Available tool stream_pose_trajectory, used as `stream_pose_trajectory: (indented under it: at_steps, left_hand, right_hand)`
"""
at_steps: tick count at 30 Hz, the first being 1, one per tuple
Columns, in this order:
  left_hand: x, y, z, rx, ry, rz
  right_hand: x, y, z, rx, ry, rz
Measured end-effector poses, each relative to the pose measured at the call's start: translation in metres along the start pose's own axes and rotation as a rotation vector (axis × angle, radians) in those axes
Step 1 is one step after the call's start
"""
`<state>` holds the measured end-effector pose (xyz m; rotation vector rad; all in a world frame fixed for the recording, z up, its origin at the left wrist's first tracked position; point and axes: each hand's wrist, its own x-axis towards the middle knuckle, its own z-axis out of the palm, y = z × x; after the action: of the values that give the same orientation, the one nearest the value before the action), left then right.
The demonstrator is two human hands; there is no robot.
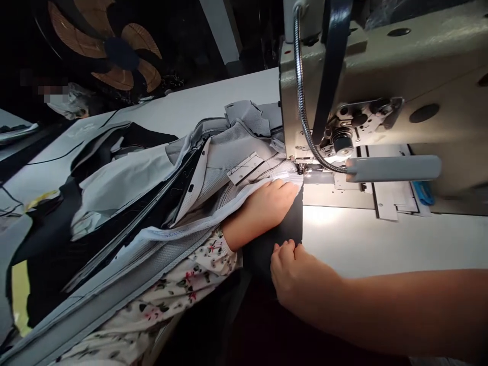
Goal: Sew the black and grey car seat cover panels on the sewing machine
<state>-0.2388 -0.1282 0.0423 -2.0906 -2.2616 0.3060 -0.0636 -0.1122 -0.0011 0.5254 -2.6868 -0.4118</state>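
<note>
My left hand lies on a black fabric panel, tucked under a grey mesh fabric piece, with its fingertips close to the presser foot of the sewing machine. My right hand rests with fingers curled on the near edge of the same black panel. A white edge strip of the grey piece runs over my left hand toward the needle area.
A bundle of grey and black fabric pieces is heaped on the white table to the left. A flexible-neck lamp lights the needle plate. A fan stands at the back left. A blue object lies under the machine arm.
</note>
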Motion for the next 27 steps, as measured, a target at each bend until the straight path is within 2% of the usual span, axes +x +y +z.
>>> stream_pose_trajectory:
  at_steps: [3, 6, 13, 17, 21, 27]
  left_hand:
    - [0.004, 0.003, -0.008, -0.026, -0.07, -0.036]
    - [0.005, 0.005, -0.009, -0.02, -0.07, -0.017]
    - [0.017, 0.004, -0.001, -0.047, 0.023, -0.082]
    - [0.023, 0.0, 0.002, -0.047, 0.12, -0.032]
    - [0.024, 0.002, 0.006, -0.058, 0.136, -0.021]
    - [0.034, 0.013, 0.02, -0.101, 0.229, -0.151]
  right_hand:
    - [0.0, -0.003, -0.002, 0.009, 0.007, 0.024]
    - [0.0, -0.003, -0.004, 0.012, 0.011, 0.048]
    - [0.001, 0.012, 0.005, 0.005, 0.008, 0.065]
    - [0.002, 0.018, 0.006, -0.006, 0.0, 0.086]
    - [0.003, 0.018, 0.004, -0.001, -0.009, 0.106]
    - [0.004, 0.02, 0.009, -0.015, -0.002, 0.138]
